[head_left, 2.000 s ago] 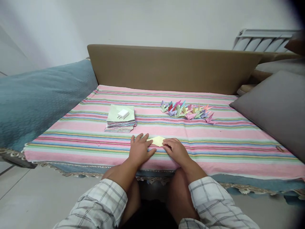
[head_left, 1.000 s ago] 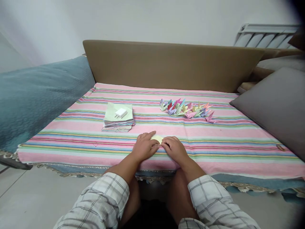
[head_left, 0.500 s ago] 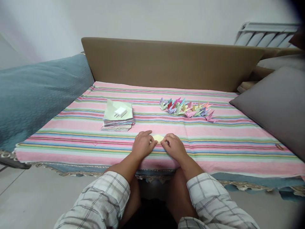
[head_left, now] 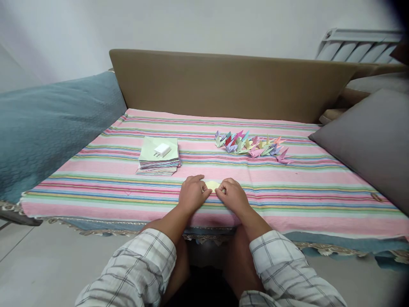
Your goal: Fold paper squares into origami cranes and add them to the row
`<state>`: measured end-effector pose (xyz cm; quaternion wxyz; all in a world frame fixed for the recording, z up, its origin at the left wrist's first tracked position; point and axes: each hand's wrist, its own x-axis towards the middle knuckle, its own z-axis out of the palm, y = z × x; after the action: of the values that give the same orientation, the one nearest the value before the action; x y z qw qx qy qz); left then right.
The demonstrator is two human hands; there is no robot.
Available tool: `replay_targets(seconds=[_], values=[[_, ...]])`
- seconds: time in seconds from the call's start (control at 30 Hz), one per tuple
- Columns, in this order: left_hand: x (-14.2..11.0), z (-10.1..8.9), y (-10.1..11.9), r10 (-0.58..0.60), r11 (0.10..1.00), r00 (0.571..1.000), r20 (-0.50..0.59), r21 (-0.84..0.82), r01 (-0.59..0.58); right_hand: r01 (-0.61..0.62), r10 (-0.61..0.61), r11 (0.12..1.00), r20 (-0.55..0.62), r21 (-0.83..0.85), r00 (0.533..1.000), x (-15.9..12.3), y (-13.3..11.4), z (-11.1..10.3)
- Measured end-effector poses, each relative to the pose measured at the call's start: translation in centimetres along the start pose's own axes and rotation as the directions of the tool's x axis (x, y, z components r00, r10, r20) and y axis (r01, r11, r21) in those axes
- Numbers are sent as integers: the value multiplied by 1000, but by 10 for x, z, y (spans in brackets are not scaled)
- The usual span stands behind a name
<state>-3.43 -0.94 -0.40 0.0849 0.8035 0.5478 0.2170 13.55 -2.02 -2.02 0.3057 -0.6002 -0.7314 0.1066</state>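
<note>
A small piece of pale yellow folded paper (head_left: 212, 185) lies on the striped cloth between my hands, its ends hidden under my fingers. My left hand (head_left: 193, 192) grips its left side with thumb and curled fingers, the index finger stretched outward. On the right side, my right hand (head_left: 232, 194) pinches the paper between thumb and fingertips. Both thumbs rest at the near edge, a short gap apart. Beyond my hands to the right sits a cluster of colourful folded paper cranes (head_left: 252, 145).
A stack of square paper sheets (head_left: 158, 167) stands at the left with a white plug adapter (head_left: 162, 149) on top. The pink striped cloth (head_left: 105, 170) covers the seat. A brown backrest (head_left: 217, 85) rises behind, and a grey cushion (head_left: 370, 140) leans at the right.
My hands keep their grip on the yellow paper, and the thumbs have come slightly closer together. The top sheet on the stack lies flatter at its far left corner.
</note>
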Motion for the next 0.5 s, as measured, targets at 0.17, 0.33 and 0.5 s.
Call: replay_targets(seconds=[0.17,0.33,0.5], values=[[-1,1,0,19,999,1000,-4,32,-19,3,-3,1000,6,-15,1000,0,-2,0],[-1,1,0,13,1000,1000,-21,-3,-13,0,0,1000,-12,1,1000,0,0,1],[1,1,-3,-9,999,1000,-28,-40,7,13,-12,999,-18,33,1000,0,4,1]])
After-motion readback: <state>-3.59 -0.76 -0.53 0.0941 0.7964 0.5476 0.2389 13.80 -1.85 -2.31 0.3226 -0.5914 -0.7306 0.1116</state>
